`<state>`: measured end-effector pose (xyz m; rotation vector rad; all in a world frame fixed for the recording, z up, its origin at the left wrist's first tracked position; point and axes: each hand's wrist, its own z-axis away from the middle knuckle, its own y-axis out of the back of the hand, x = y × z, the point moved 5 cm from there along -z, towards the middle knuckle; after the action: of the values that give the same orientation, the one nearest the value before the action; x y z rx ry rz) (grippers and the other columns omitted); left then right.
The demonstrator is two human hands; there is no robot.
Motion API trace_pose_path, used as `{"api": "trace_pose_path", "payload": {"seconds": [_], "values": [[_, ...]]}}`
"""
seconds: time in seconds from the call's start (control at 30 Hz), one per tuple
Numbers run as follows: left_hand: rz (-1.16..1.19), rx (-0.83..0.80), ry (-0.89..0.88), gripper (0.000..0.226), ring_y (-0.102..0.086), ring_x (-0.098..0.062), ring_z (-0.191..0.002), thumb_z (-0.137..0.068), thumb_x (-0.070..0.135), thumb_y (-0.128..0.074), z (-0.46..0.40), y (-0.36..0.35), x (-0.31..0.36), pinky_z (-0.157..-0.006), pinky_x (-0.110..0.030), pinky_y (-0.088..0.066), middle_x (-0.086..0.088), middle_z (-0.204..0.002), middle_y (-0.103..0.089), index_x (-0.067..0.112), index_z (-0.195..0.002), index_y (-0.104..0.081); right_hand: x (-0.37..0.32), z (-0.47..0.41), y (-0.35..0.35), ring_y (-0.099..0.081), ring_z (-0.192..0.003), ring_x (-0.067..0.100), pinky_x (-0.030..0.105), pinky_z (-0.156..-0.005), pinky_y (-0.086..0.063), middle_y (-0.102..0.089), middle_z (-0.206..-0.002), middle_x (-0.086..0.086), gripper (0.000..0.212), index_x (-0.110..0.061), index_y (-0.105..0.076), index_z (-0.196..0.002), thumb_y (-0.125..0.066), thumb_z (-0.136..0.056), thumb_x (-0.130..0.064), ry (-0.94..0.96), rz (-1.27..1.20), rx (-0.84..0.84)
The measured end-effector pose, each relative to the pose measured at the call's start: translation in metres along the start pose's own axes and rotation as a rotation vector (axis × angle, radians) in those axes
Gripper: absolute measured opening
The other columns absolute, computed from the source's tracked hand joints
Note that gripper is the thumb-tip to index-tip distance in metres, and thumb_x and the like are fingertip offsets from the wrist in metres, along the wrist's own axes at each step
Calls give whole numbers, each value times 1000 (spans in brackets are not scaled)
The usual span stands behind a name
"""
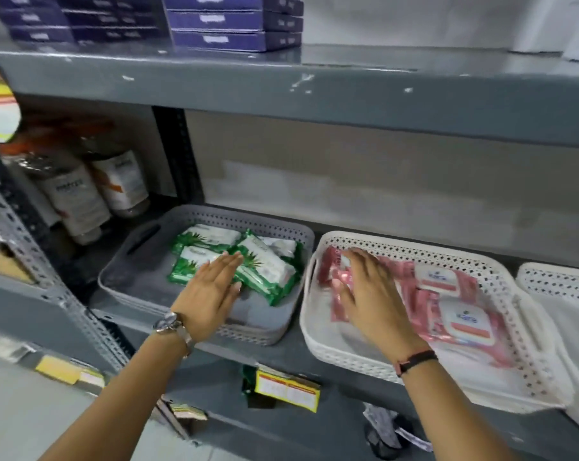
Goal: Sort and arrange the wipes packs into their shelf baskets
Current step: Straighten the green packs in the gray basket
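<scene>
Head view: left hand point(211, 294) open and flat, fingers together, holding nothing, hovering over the near edge of the green packs point(244, 261) heaped at 1 o'clock inside the grey basket point(141, 271). Right hand point(364, 287) spread palm down on the pink packs point(454, 304) at 10 o'clock of the white basket point(364, 357), pressing rather than gripping, nothing closed in it. Colours already apart, so the step judged to be squaring up. Best done by pushing each heap flat with the palm, sliding the green packs toward 7 o'clock where the grey floor lay bare, labels up, edges parallel to the rim; foil likely slippery, so light pressure advised. Both baskets side by side, nearly touching, on a grey metal shelf point(281, 357); a third basket point(560, 284) just at 3 o'clock. Bottles point(98, 194) at 10 o'clock, purple boxes point(228, 21) at 12 o'clock on the shelf above. Blurred oddments below.
</scene>
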<state>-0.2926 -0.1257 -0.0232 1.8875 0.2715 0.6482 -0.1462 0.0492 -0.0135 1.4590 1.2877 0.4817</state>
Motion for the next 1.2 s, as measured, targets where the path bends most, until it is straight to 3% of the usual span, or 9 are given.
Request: {"api": "trace_pose_path", "payload": {"seconds": [0.13,0.27,0.47,0.7,0.93,1.07,1.2], "values": [[-82,-118,4,54,-24,-31,-137,-90,6,-49,-20,10,-62,-112,-33,-16,-20,-147,-29,1,-138,-25,-59,-37,-36,-34,-132,27,39,-115,-22,-37,-144,13,55,-10,-28,-137,-51,-91,-30,56,32,-52],[-163,-350,-58,75,-11,-24,-141,-88,14,-57,-41,-3,-108,-112,-28,-12,-13,-154,-10,9,-144,-7,-91,-69,-76,-28,-135,30,46,-116,-22,-32,-145,12,77,-14,-19,-140,-61,-82,-43,-12,111,-243],[-264,-497,-151,93,-14,-21,-140,-80,28,-68,-56,-27,-127,-113,-30,-20,-7,-154,-12,17,-144,-3,-95,-82,-106,-26,-136,32,48,-115,-18,-29,-147,13,93,-17,-14,-142,-69,-74,-46,-171,147,-371],[-272,-393,-259,85,-33,-17,-132,-81,24,-66,-62,-34,-136,-93,-25,-42,0,-153,-17,26,-143,-8,-90,-81,-114,-39,-129,33,47,-111,-31,-38,-142,12,81,-21,-17,-142,-68,-80,-31,-230,135,-351],[-178,-511,-230,80,-18,-20,-138,-84,16,-61,-57,-31,-165,-113,-31,-22,-3,-154,-12,20,-144,-8,-97,-74,-124,-28,-136,27,42,-114,-30,-31,-148,5,79,-23,-18,-142,-67,-80,-17,-119,61,-444],[-142,-529,-222,79,-10,-17,-141,-86,11,-59,-58,-27,-177,-115,-27,-13,-2,-155,-5,18,-144,-6,-99,-75,-133,-14,-142,24,39,-118,-16,-18,-154,4,80,-24,-13,-144,-61,-82,-7,-70,68,-549],[-148,-541,-243,78,-3,-17,-142,-88,20,-58,-58,-30,-178,-114,-25,-7,-4,-155,1,15,-144,-3,-100,-76,-139,8,-144,22,43,-117,1,7,-157,3,89,-26,1,-144,-63,-83,-28,-56,133,-617]]}}
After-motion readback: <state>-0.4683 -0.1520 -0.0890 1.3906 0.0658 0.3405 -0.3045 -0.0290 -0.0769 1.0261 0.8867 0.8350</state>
